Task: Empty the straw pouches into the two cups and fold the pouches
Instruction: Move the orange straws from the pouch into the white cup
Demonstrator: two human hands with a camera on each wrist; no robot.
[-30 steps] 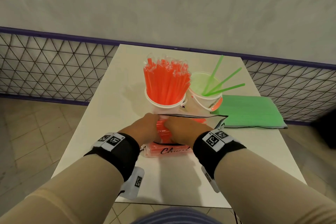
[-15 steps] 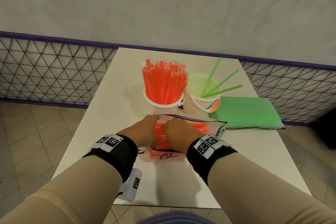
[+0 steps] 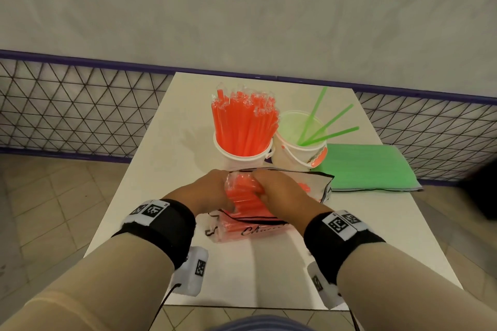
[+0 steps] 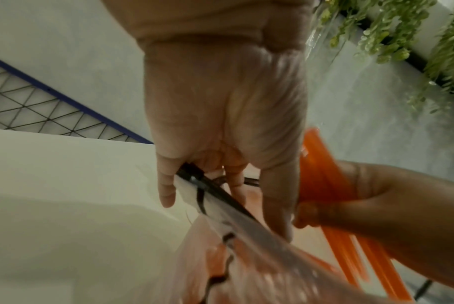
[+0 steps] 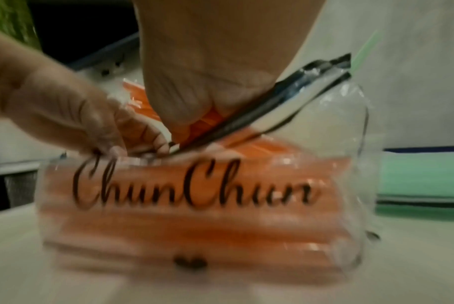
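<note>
A clear pouch (image 3: 252, 228) lettered "ChunChun" (image 5: 194, 216) lies near the middle of the white table (image 3: 166, 174), still holding many orange straws. My left hand (image 3: 209, 191) pinches its black-edged rim (image 4: 212, 191) at the left side of the mouth. My right hand (image 3: 279, 191) reaches into the mouth and grips a bundle of orange straws (image 3: 242, 193), which rises between the two hands (image 4: 321, 176). Just behind stand two white cups: the left cup (image 3: 242, 154) is packed with upright orange straws, the right cup (image 3: 295, 154) holds three green straws.
A flat pouch full of green straws (image 3: 368, 166) lies at the table's right side, touching the right cup. A wire mesh fence with a purple rail (image 3: 67, 105) runs behind the table. Tiled floor lies on the left.
The bundle of orange straws has come up higher out of the pouch between my hands. My right wrist has swung out to the right.
</note>
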